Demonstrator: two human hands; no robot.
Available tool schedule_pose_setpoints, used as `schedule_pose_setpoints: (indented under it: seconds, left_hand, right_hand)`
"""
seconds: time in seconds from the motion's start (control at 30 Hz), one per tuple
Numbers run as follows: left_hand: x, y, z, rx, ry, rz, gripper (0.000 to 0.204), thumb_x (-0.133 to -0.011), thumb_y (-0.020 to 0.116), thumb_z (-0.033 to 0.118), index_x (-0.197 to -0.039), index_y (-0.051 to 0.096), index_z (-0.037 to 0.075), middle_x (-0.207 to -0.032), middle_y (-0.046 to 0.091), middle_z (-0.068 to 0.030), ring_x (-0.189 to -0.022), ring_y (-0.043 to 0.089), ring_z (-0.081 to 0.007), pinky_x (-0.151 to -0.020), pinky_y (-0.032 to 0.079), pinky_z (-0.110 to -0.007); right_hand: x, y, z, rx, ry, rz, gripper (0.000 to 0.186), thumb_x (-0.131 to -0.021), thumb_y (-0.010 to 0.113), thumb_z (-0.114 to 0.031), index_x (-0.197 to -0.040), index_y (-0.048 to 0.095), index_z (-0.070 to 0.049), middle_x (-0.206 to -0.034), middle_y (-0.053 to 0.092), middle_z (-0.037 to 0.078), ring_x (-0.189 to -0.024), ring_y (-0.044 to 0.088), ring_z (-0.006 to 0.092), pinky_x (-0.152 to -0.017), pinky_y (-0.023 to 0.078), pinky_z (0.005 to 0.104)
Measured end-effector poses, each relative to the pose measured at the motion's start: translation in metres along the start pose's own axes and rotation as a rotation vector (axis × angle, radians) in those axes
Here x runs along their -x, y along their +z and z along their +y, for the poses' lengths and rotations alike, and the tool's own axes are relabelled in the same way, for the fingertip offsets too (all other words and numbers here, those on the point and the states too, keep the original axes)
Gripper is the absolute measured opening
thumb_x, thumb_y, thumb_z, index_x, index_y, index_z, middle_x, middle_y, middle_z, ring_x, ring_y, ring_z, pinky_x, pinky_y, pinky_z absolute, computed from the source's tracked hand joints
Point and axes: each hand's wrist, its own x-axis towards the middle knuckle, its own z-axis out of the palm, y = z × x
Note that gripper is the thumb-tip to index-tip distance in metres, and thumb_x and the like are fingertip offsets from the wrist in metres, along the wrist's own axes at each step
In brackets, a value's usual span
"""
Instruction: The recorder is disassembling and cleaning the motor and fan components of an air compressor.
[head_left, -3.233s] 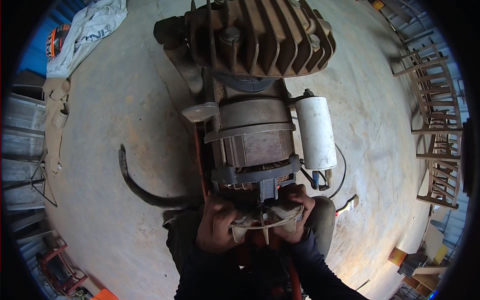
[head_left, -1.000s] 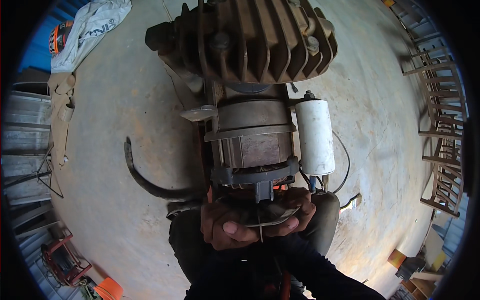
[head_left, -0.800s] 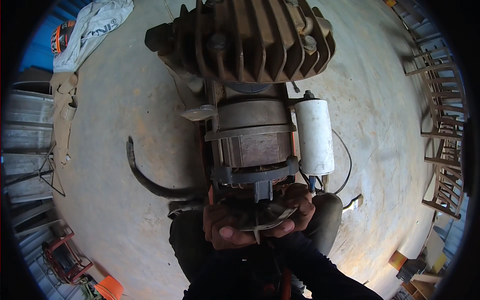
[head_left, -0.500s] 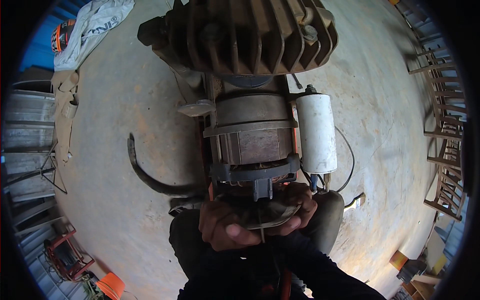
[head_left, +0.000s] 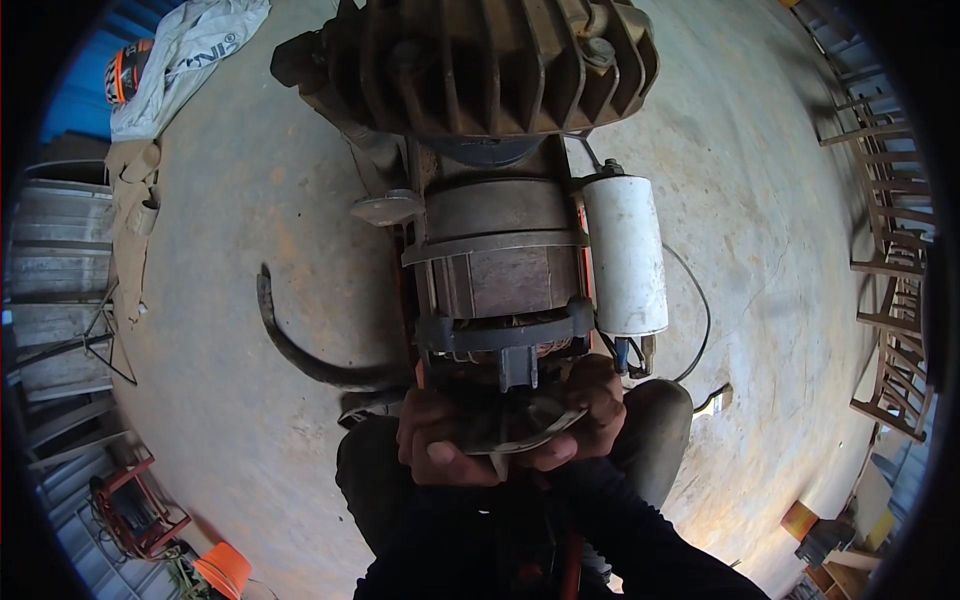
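Note:
A compressor with a finned rusty cylinder head stands before me, its electric motor below the head. A white cylindrical capacitor is mounted at the motor's right, wires hanging from its lower end. At the motor's near end, a dark round fan with blades and a pale rim sits under a bracket. My left hand grips its left side with curled fingers, thumb toward me. My right hand is closed on its right side, thumb along the lower rim. My bent knees flank the machine.
A curved hose lies left on the concrete floor. Stacked wooden chairs line the right wall. A white sack, helmet, cardboard, red frame and orange bucket lie along the left.
My hands have turned the fan from a more tilted pose 3.2 seconds ago, thumbs now over its near side. Recently the machine and my hands shifted slightly upward in view.

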Motion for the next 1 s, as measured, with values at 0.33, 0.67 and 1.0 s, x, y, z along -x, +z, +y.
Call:
schedule_pose_setpoints:
  seconds: [0.33, 0.67, 1.0]
  left_hand:
    - [0.015, 0.002, -0.011, -0.177, 0.206, 0.093, 0.084, -0.094, 0.026, 0.075, -0.139, 0.046, 0.007, -0.091, 0.044, -0.0091, -0.073, 0.048, -0.0207, -0.057, 0.044, -0.031]
    - [0.025, -0.013, -0.021, -0.082, 0.181, -0.040, 0.072, -0.092, 0.041, 0.065, -0.138, 0.049, 0.011, -0.087, 0.043, -0.0053, -0.073, 0.048, -0.0192, -0.059, 0.044, -0.032]
    - [0.006, 0.018, -0.020, -0.134, 0.286, 0.017, 0.063, -0.098, 0.037, 0.057, -0.142, 0.043, 0.012, -0.107, 0.047, -0.0109, -0.085, 0.052, -0.0221, -0.069, 0.048, -0.035]
  right_hand:
    - [-0.002, -0.010, 0.004, -0.072, -0.016, -0.083, 0.051, -0.093, 0.045, -0.050, -0.110, 0.047, -0.003, -0.085, 0.051, 0.015, -0.067, 0.049, 0.0235, -0.063, 0.043, 0.0377]
    - [0.021, 0.055, 0.029, 0.583, -0.229, 0.565, 0.050, -0.096, 0.038, -0.050, -0.116, 0.044, -0.004, -0.091, 0.050, 0.015, -0.065, 0.048, 0.0232, -0.059, 0.042, 0.0341]
    - [0.012, 0.004, -0.003, -0.087, 0.053, 0.066, 0.045, -0.094, 0.043, -0.048, -0.110, 0.046, -0.006, -0.095, 0.052, 0.016, -0.070, 0.054, 0.0270, -0.061, 0.047, 0.0356]
